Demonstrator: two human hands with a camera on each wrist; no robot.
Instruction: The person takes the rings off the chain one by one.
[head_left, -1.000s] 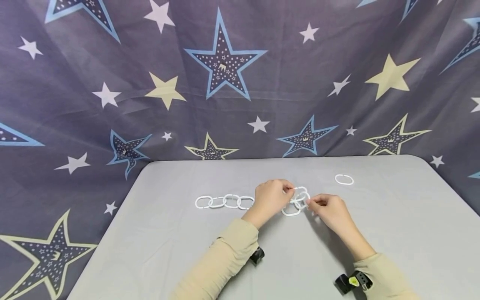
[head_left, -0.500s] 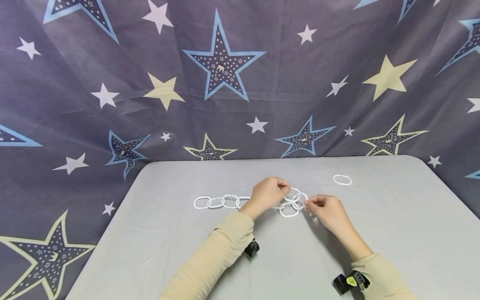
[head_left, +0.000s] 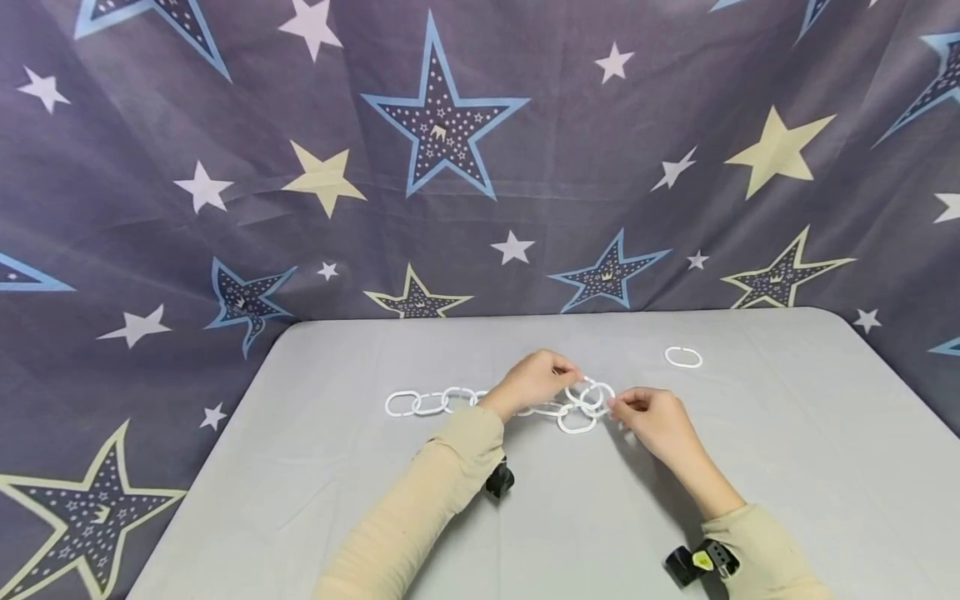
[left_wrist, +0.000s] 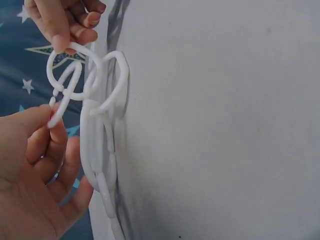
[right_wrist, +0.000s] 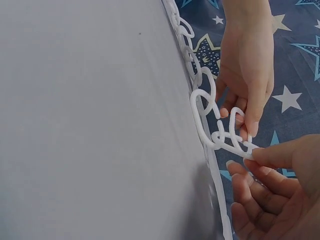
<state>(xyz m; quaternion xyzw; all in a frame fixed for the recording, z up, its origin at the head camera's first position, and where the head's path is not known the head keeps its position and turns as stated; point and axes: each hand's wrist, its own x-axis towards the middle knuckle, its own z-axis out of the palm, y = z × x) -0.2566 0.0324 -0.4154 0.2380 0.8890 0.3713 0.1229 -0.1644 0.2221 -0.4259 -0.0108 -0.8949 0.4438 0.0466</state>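
Observation:
My left hand (head_left: 538,379) pinches a white oval plastic chain link (left_wrist: 61,111) between thumb and index finger. With thumb and index fingertip, my right hand (head_left: 658,417) holds another white link (left_wrist: 98,72). The two links cross each other between the hands. In the right wrist view, a small gap shows in a hanging link. From the held links a white chain (head_left: 416,404) runs left along the table, partly hidden behind the left wrist. One of its links (head_left: 576,432) lies lowest, just below the held pair.
A single loose white link (head_left: 666,357) lies on the grey-covered table (head_left: 787,392) toward the back right. Behind the table hangs a dark curtain (head_left: 540,167) with stars. Small black cameras sit at both wrists.
My left hand has shifted slightly left and up, with its link now crossing the right hand's link more closely. The right hand stays nearly still.

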